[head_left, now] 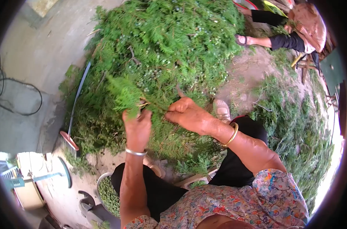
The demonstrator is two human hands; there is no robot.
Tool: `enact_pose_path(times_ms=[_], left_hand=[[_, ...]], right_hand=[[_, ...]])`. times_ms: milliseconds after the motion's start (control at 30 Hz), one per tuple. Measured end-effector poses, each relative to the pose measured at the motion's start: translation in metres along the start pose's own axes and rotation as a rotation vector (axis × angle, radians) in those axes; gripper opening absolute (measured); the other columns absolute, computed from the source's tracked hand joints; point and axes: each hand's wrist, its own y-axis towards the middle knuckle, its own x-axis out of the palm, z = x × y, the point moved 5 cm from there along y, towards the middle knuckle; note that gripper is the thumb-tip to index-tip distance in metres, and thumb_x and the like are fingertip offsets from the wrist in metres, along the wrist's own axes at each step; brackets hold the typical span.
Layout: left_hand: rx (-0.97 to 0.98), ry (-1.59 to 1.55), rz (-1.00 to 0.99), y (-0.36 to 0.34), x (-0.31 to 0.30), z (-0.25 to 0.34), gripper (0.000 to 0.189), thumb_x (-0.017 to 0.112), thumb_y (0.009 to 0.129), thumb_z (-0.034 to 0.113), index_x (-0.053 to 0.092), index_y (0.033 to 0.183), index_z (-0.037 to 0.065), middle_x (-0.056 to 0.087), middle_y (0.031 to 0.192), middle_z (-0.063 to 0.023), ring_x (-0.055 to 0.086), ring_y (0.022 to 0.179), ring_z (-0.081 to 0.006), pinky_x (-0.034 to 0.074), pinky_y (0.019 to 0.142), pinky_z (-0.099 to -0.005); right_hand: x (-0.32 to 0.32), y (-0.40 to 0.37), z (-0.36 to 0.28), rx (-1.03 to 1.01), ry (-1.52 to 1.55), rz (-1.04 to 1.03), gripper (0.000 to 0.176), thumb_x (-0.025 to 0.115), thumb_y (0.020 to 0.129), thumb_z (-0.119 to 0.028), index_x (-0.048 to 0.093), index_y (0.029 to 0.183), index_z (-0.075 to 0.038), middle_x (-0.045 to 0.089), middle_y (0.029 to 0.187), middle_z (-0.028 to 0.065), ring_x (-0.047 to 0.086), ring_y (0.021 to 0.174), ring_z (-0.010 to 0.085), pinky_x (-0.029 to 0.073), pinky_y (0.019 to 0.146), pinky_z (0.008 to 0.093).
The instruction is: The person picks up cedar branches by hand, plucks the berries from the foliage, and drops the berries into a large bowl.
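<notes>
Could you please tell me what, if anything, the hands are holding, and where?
A green sprig: the left hand holds its leafy part, the right hand apparently its stem.

blurred green sprig (124, 92), red-rimmed basin (253, 5) cut off at top edge

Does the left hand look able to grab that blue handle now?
Probably: only greenery seems to lie between the left hand and the blue handle, but the hand holds a green sprig.
</notes>
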Motion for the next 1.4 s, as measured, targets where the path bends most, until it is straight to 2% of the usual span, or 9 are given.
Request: enact_pose_path(times_ms=[67, 133, 233, 433, 533, 600, 767, 1100, 1400], left_hand=[[-0.741, -0.483, -0.055, -0.004, 0.018, -0.028, 0.006, 0.057, 0.072, -0.001, 0.056, 0.076, -0.005, 0.060, 0.076, -0.0159, 0.056, 0.061, -0.0299, 0.047, 0.059, -0.0344], [-0.592, -0.322, 0.107, 0.007, 0.004, -0.040, 0.005, 0.056, 0.075, 0.001, 0.056, 0.076, -0.004, 0.057, 0.063, -0.0147, 0.050, 0.048, -0.0246, 0.045, 0.048, -0.0341], [-1.291, -1.657, 0.306, -0.005, 0.017, -0.064, 0.005, 0.054, 0.077, 0.002, 0.057, 0.077, -0.002, 0.057, 0.066, -0.0108, 0.052, 0.053, -0.0176, 0.043, 0.047, -0.0305], [-1.256, -2.227, 0.131, -0.016, 0.036, -0.051, 0.011, 0.056, 0.082, 0.009, 0.056, 0.089, 0.001, 0.057, 0.090, -0.0160, 0.055, 0.071, -0.0213, 0.044, 0.051, -0.0296], [-1.160, -2.287, 0.045, -0.019, 0.043, -0.044, 0.012, 0.056, 0.085, 0.011, 0.056, 0.089, 0.000, 0.055, 0.092, -0.0167, 0.053, 0.072, -0.0187, 0.043, 0.046, -0.0242], [-1.014, -2.254, -0.082, -0.012, 0.038, -0.033, 0.010, 0.058, 0.085, 0.010, 0.056, 0.088, 0.000, 0.056, 0.089, -0.0151, 0.053, 0.068, -0.0146, 0.040, 0.041, -0.0190], [-1.018, -1.730, -0.369, -0.008, 0.028, 0.001, 0.012, 0.063, 0.081, 0.010, 0.061, 0.085, -0.001, 0.054, 0.062, -0.0049, 0.044, 0.047, -0.0079, 0.032, 0.036, -0.0158], [-1.193, -1.811, -0.113, -0.020, 0.026, -0.037, 0.023, 0.062, 0.084, 0.021, 0.062, 0.085, -0.002, 0.057, 0.072, -0.0093, 0.049, 0.055, -0.0107, 0.031, 0.036, -0.0191], [-1.050, -1.714, -0.388, -0.017, 0.006, -0.006, 0.016, 0.068, 0.076, 0.012, 0.062, 0.082, -0.002, 0.056, 0.067, -0.0035, 0.047, 0.050, -0.0080, 0.033, 0.037, -0.0208]], right_hand=[[-0.006, 0.000, -0.001, 0.143, -0.016, 0.006, 0.026, 0.054, 0.081, -0.022, 0.054, 0.072, 0.002, 0.051, 0.071, 0.0206, 0.051, 0.077, 0.0331, 0.041, 0.074, 0.0380], [-0.011, -0.005, -0.006, 0.048, -0.033, 0.062, 0.030, 0.053, 0.085, -0.024, 0.053, 0.067, 0.000, 0.052, 0.067, 0.0158, 0.051, 0.068, 0.0237, 0.042, 0.065, 0.0366], [-0.034, 0.001, 0.003, 0.283, 0.504, 0.095, 0.032, 0.052, 0.088, -0.025, 0.054, 0.064, -0.004, 0.053, 0.065, 0.0070, 0.048, 0.059, 0.0121, 0.041, 0.055, 0.0316], [-0.100, -0.006, 0.014, 0.265, 1.286, 0.736, 0.022, 0.052, 0.089, -0.027, 0.054, 0.084, -0.006, 0.044, 0.057, -0.0046, 0.034, 0.048, 0.0069, 0.029, 0.043, 0.0238], [-0.111, -0.006, 0.038, 0.113, 1.631, 0.622, 0.021, 0.052, 0.086, -0.023, 0.050, 0.087, -0.002, 0.038, 0.055, -0.0051, 0.034, 0.047, 0.0076, 0.027, 0.044, 0.0238], [-0.115, -0.002, 0.021, -0.206, 1.806, 0.193, 0.022, 0.053, 0.084, -0.022, 0.048, 0.086, 0.000, 0.034, 0.056, -0.0048, 0.037, 0.050, 0.0086, 0.028, 0.046, 0.0238], [-0.125, -0.004, 0.023, -0.287, 1.987, 0.223, 0.035, 0.059, 0.077, -0.029, 0.045, 0.088, 0.000, 0.033, 0.054, -0.0047, 0.037, 0.048, 0.0088, 0.029, 0.043, 0.0247], [-0.142, 0.006, 0.031, -0.569, 1.923, -0.242, 0.041, 0.066, 0.075, -0.013, 0.039, 0.101, 0.004, 0.038, 0.055, -0.0013, 0.045, 0.050, 0.0132, 0.030, 0.047, 0.0232], [-0.129, -0.007, 0.020, -0.394, 1.957, -0.009, 0.046, 0.071, 0.071, -0.016, 0.043, 0.100, 0.005, 0.035, 0.061, -0.0025, 0.043, 0.055, 0.0104, 0.033, 0.049, 0.0249]])
